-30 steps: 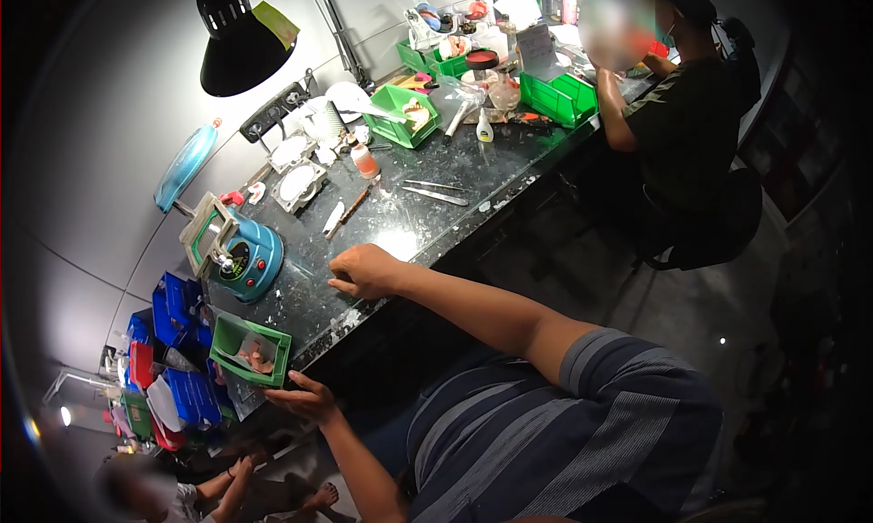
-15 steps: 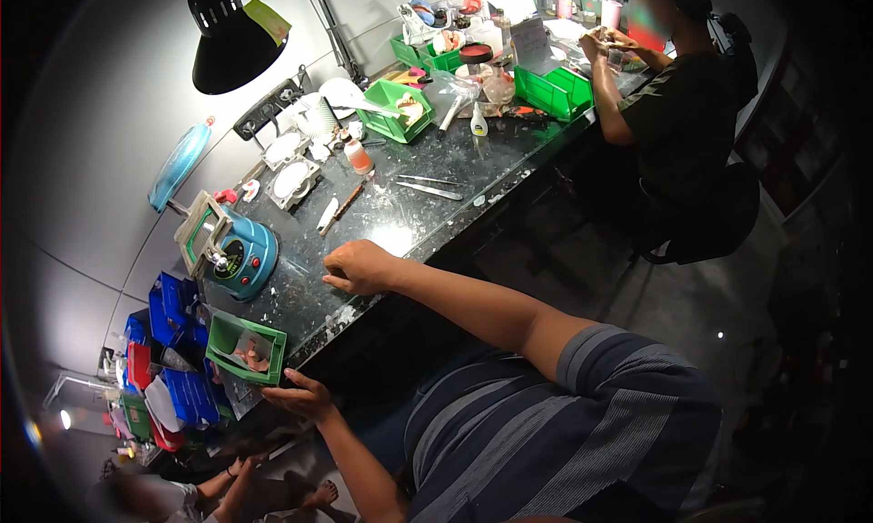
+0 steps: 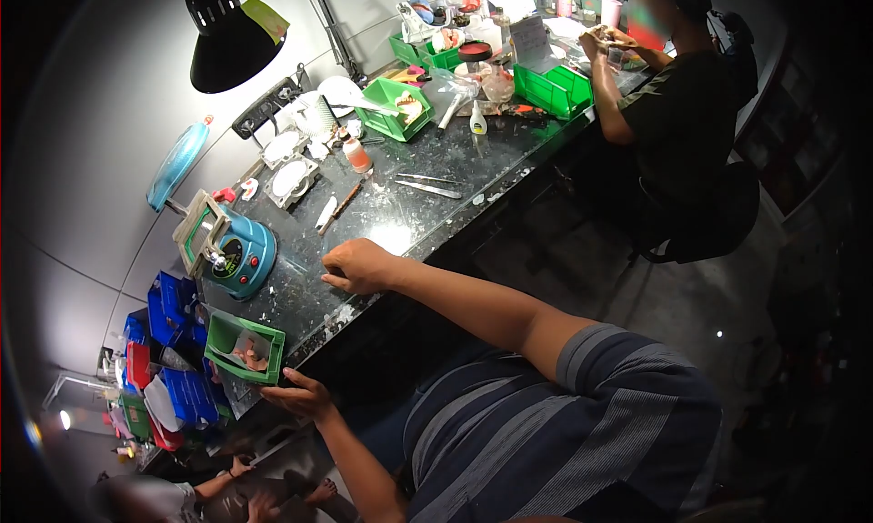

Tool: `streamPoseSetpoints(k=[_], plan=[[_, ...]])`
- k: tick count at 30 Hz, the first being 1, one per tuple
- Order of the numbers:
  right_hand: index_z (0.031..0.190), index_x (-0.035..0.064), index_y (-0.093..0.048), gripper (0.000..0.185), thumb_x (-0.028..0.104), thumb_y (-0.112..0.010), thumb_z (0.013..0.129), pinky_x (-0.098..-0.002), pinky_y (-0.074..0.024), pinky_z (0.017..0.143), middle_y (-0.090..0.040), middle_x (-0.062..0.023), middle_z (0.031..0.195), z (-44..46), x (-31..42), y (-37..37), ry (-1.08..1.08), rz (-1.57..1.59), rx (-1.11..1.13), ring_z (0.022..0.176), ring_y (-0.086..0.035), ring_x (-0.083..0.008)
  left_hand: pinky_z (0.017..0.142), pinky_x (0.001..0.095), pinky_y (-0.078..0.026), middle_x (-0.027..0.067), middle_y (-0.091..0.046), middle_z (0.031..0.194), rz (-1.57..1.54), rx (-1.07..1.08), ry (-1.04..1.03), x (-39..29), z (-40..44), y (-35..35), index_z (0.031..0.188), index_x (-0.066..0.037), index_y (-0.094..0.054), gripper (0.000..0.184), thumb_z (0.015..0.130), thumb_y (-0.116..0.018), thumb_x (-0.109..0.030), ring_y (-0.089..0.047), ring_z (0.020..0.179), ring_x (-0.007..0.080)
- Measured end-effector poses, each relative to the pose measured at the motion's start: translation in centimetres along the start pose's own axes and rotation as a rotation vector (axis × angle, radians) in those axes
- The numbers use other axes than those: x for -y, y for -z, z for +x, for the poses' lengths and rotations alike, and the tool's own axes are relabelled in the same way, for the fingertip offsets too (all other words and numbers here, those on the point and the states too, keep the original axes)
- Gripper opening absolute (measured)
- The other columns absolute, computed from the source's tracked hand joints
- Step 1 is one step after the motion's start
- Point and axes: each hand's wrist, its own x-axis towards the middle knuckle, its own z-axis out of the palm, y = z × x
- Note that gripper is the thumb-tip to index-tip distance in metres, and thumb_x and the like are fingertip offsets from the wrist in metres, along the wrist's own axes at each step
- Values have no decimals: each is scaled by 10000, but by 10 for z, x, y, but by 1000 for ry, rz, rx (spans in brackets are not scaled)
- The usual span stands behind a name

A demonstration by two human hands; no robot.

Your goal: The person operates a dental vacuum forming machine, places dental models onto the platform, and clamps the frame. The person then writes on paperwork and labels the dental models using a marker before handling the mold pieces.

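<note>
We extend the right arm (image 3: 473, 296) slightly bent, the right hand (image 3: 359, 266) loosely curled with its back uppermost. We angle the left forearm (image 3: 356, 459) forward, the left hand (image 3: 305, 397) with fingers outstretched and thumb apart.

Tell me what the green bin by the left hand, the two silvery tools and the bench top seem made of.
Green bin: probably plastic, slightly glossy, from its even colour and moulded-looking walls. Silvery tools: likely metal, smooth, since they look bright. Bench top: dark and shiny, showing glare; its material is unclear.
</note>
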Motion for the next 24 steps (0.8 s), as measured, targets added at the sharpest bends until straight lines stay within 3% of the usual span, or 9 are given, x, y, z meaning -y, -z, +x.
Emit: streamPoseSetpoints(k=[10,12,16,22,24], plan=[[819,49,-634,296,316,-631,947,-479,-513,770,-670,-155,810,1,0,0,-2,3,31,836,-665,-373,1205,545,-230,417,-262,1532,32,12,-1,7,-3,-1,1493,201,-163,740,1022,-495,-263,-300,1430,532],[825,48,-633,295,317,-626,947,-483,-510,769,-667,-157,815,2,-3,-1,10,-1,51,841,-661,-377,1149,555,-290,433,-358,1448,56,-6,-37,6,-1,-2,1463,217,-207,704,1030,-495,-258,-376,1358,544],[848,47,-603,283,311,-646,942,-484,-505,751,-653,-170,820,3,-3,-4,19,-19,8,841,-645,-390,1132,578,-296,477,-386,1380,86,-16,-28,26,-10,-13,1400,242,-285,700,1030,-504,-310,-395,1307,587],[810,34,-634,291,294,-675,933,-457,-521,717,-672,-163,786,3,4,0,7,13,-26,791,-661,-376,1153,573,-283,376,-393,1460,11,-13,-46,-1,5,4,1498,176,-212,731,1000,-495,-279,-403,1336,539],[813,33,-634,291,295,-672,934,-456,-520,716,-670,-165,786,3,6,2,-12,8,-12,790,-660,-375,1184,578,-250,388,-366,1482,-12,-14,-41,-3,7,5,1503,174,-201,741,990,-504,-265,-352,1390,546]])
